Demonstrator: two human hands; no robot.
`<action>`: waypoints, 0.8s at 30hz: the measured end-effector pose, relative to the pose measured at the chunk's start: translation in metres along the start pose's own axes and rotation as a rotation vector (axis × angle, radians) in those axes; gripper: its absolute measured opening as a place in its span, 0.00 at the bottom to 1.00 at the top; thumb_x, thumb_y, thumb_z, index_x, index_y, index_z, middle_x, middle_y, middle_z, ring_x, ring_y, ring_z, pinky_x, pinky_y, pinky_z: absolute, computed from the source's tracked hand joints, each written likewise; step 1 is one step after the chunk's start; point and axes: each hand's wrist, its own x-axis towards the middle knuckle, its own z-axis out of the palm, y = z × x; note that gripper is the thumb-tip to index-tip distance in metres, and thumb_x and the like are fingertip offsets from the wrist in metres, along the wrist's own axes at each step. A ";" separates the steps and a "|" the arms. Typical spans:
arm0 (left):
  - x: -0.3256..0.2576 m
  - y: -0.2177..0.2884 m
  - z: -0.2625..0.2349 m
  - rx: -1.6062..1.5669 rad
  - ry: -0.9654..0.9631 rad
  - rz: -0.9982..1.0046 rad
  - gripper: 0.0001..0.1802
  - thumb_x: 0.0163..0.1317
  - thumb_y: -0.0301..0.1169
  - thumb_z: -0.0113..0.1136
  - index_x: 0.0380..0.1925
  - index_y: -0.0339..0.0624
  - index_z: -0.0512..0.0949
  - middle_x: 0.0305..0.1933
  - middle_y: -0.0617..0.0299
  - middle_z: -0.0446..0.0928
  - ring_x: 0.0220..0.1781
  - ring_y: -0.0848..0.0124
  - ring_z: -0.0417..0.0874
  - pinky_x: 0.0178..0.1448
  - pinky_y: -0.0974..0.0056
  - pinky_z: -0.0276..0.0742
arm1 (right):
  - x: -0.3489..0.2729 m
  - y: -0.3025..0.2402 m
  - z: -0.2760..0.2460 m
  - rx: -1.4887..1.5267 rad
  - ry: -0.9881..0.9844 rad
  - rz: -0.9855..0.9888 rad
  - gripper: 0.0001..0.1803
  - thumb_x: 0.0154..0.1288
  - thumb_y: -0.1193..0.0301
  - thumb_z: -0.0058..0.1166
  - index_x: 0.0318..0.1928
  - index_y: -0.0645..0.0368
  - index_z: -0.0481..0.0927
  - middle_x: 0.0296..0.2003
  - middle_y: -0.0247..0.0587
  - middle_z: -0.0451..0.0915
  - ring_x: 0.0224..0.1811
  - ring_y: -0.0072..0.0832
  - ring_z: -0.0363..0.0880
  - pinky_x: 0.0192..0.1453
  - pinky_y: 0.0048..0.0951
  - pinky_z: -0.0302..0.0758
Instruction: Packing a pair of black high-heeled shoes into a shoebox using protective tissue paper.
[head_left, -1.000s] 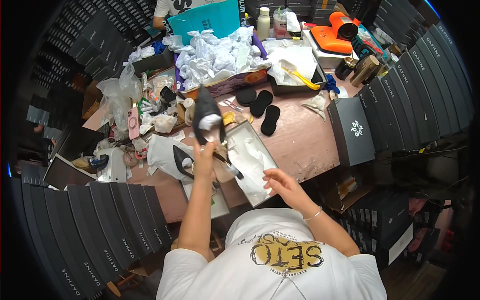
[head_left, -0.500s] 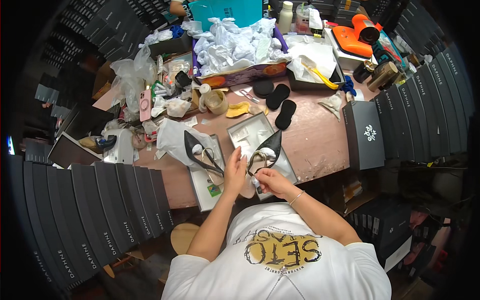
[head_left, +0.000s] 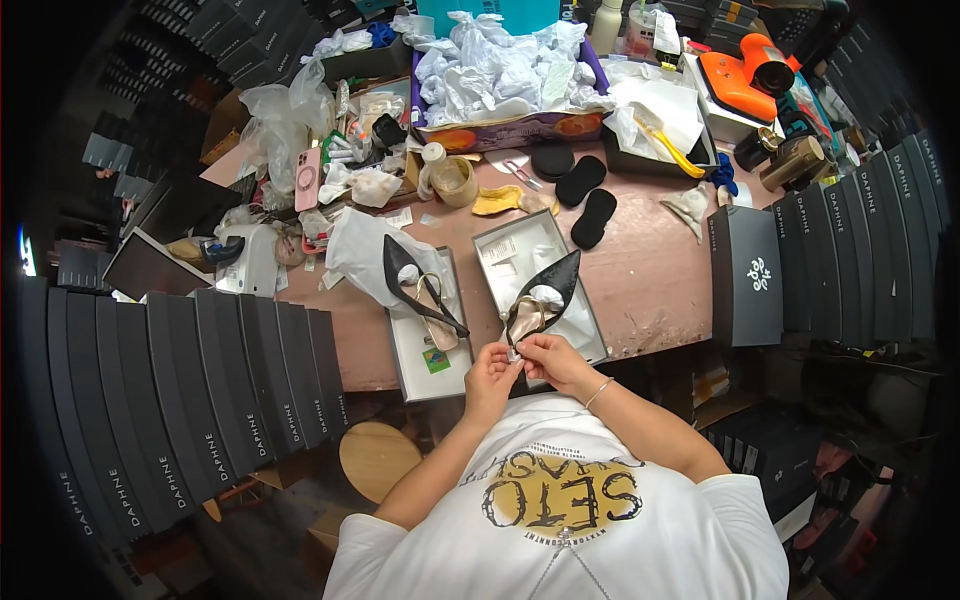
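Two hands are pinching the back strap of a black pointy shoe (head_left: pixel 545 298), the left hand (head_left: pixel 492 372) and the right hand (head_left: pixel 548 357) closed on it together. It is lying over an open box (head_left: pixel 592 335) on the worktop (head_left: pixel 650 270), near another shoe (head_left: pixel 420 292).

The pinkish worktop (head_left: pixel 655 265) carries two open shoe boxes: the left box (head_left: pixel 425 345) and the right box (head_left: pixel 500 250). Three black insoles (head_left: pixel 580 180) lie behind them beside a tape roll (head_left: pixel 455 180). A closed black box (head_left: pixel 748 275) sits at the right edge.
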 end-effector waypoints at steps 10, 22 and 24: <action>-0.001 0.001 -0.008 0.134 0.127 0.126 0.06 0.64 0.22 0.57 0.39 0.32 0.78 0.33 0.62 0.78 0.30 0.79 0.79 0.35 0.74 0.78 | 0.002 -0.003 0.007 0.112 -0.018 0.029 0.05 0.70 0.70 0.52 0.39 0.57 0.76 0.25 0.29 0.76 0.23 0.15 0.75 0.30 0.16 0.77; 0.003 0.001 -0.025 -0.061 -0.016 -0.049 0.05 0.66 0.28 0.57 0.37 0.37 0.74 0.39 0.61 0.78 0.38 0.76 0.80 0.40 0.70 0.78 | 0.005 0.000 0.010 0.057 -0.010 0.023 0.05 0.70 0.68 0.52 0.37 0.55 0.76 0.25 0.27 0.73 0.25 0.15 0.72 0.29 0.17 0.71; 0.009 0.000 -0.024 -0.361 -0.033 -0.254 0.10 0.67 0.35 0.58 0.38 0.40 0.73 0.35 0.62 0.79 0.36 0.76 0.81 0.37 0.72 0.78 | 0.005 0.000 0.012 0.007 0.002 0.017 0.05 0.70 0.68 0.52 0.38 0.55 0.77 0.24 0.26 0.74 0.25 0.15 0.72 0.28 0.17 0.71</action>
